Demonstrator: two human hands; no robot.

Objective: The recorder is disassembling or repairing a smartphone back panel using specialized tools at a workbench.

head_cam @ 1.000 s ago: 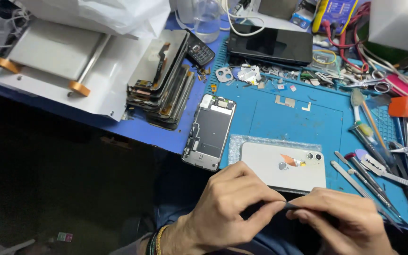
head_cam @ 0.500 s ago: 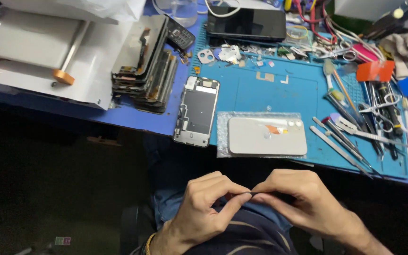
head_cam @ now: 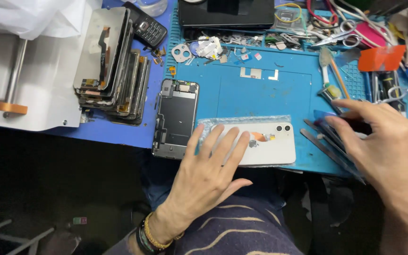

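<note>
My left hand (head_cam: 208, 174) lies flat, fingers spread, on the near end of a white phone back cover (head_cam: 272, 144) that rests on a sheet of bubble wrap (head_cam: 242, 121) on the blue work mat (head_cam: 242, 94). A small orange flex part (head_cam: 260, 137) lies on the cover just past my fingertips. My right hand (head_cam: 381, 146) reaches over a row of thin metal and blue pry tools (head_cam: 329, 144) at the mat's right side, fingertips touching them; whether it grips one I cannot tell. An opened phone frame (head_cam: 175, 118) lies left of the cover.
A stack of phone screens (head_cam: 112, 61) leans at the left beside a white machine (head_cam: 20, 80). A black keypad phone (head_cam: 147, 28), a black device (head_cam: 225, 12), scissors (head_cam: 334, 38), brushes and loose small parts crowd the back and right of the mat.
Both hands were pinched together over my lap around something small. Now the left has moved up onto the white cover and the right has gone out to the tools at the right.
</note>
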